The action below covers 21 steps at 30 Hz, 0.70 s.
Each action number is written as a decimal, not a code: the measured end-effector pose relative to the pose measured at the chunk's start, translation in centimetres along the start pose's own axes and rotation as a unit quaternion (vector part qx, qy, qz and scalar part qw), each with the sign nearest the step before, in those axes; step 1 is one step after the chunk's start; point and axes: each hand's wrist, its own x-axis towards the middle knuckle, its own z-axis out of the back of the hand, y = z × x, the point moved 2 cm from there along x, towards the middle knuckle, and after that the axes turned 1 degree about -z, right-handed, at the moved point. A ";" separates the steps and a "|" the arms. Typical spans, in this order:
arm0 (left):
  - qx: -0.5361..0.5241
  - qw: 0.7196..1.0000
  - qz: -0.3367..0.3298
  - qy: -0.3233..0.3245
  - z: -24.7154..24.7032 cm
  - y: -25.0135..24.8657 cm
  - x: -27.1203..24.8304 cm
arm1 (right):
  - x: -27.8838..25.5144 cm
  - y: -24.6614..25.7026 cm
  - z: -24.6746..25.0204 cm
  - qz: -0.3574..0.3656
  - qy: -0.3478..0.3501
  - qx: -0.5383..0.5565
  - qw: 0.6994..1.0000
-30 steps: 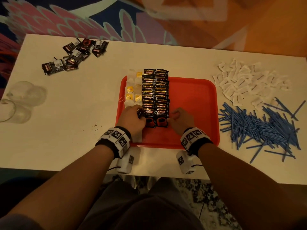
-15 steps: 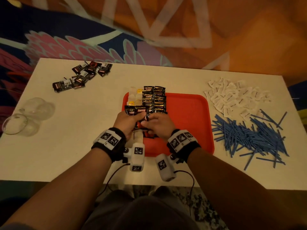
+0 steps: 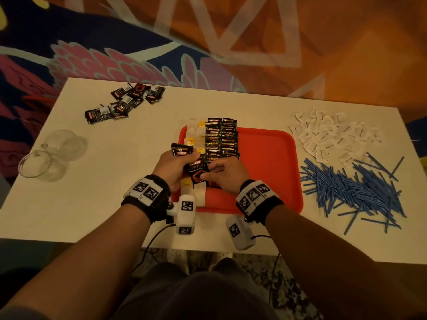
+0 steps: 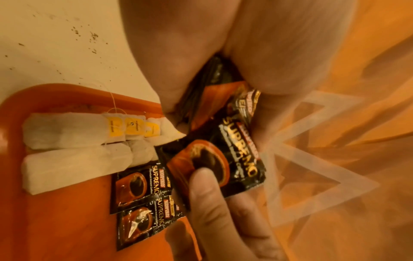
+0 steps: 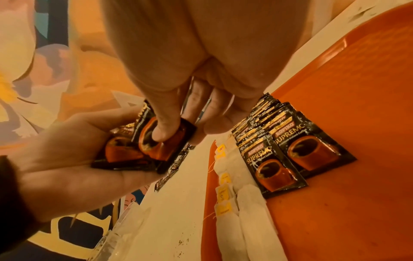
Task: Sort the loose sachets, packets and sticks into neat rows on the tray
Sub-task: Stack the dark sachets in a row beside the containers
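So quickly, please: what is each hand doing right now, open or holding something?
Left hand: closed, holds a small stack of coffee sachets.
Right hand: closed, pinches the top sachet of that stack.

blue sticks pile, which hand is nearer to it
Right. The right hand is over the orange tray, toward the blue sticks; the left hand is at the tray's far left edge.

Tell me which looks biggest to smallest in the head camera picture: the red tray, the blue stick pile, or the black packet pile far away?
1. red tray
2. blue stick pile
3. black packet pile, though it lies farther from the camera, which shrinks it.
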 end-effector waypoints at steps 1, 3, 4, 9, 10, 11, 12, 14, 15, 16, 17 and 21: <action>0.005 1.000 0.005 0.007 0.1 0.0 -0.1 | 0.0 -0.1 0.0 0.006 -0.003 -0.005 1.000; 0.028 0.999 0.014 0.007 0.1 0.3 -0.1 | -0.2 -0.2 -0.1 0.026 -0.009 -0.031 0.999; 0.043 0.999 0.014 0.003 0.1 0.5 -0.1 | -0.3 -0.4 -0.2 0.033 -0.011 -0.043 0.998; 0.095 0.994 -0.004 -0.053 1.0 1.2 0.6 | -0.3 -2.5 -0.6 0.000 -0.035 -0.082 0.996; 0.096 0.994 0.002 -0.061 1.4 1.3 0.7 | -0.3 -3.2 -0.6 -0.019 -0.038 -0.096 0.994; 0.082 0.994 0.015 -0.063 1.7 1.5 0.7 | -0.4 -3.9 -0.5 -0.037 -0.040 -0.111 0.992; 0.066 0.995 0.030 -0.064 2.1 1.7 0.7 | -0.5 -4.7 -0.4 -0.057 -0.041 -0.124 0.990; 0.056 0.994 0.053 -0.071 2.8 2.4 0.7 | -0.5 -6.3 -0.3 -0.103 -0.049 -0.143 0.983; 0.061 0.994 0.060 -0.073 3.1 2.7 0.7 | -0.5 -7.0 -0.2 -0.127 -0.054 -0.154 0.978; 0.067 0.993 0.062 -0.075 3.4 3.1 0.7 | -0.4 -7.6 -0.1 -0.149 -0.062 -0.157 0.974; 0.070 0.993 0.065 -0.074 3.6 3.4 0.6 | -0.2 -8.1 -0.1 -0.169 -0.072 -0.152 0.971; 0.080 0.991 0.080 -0.072 4.6 4.6 0.1 | 0.4 -9.5 -0.5 -0.201 -0.095 -0.112 0.968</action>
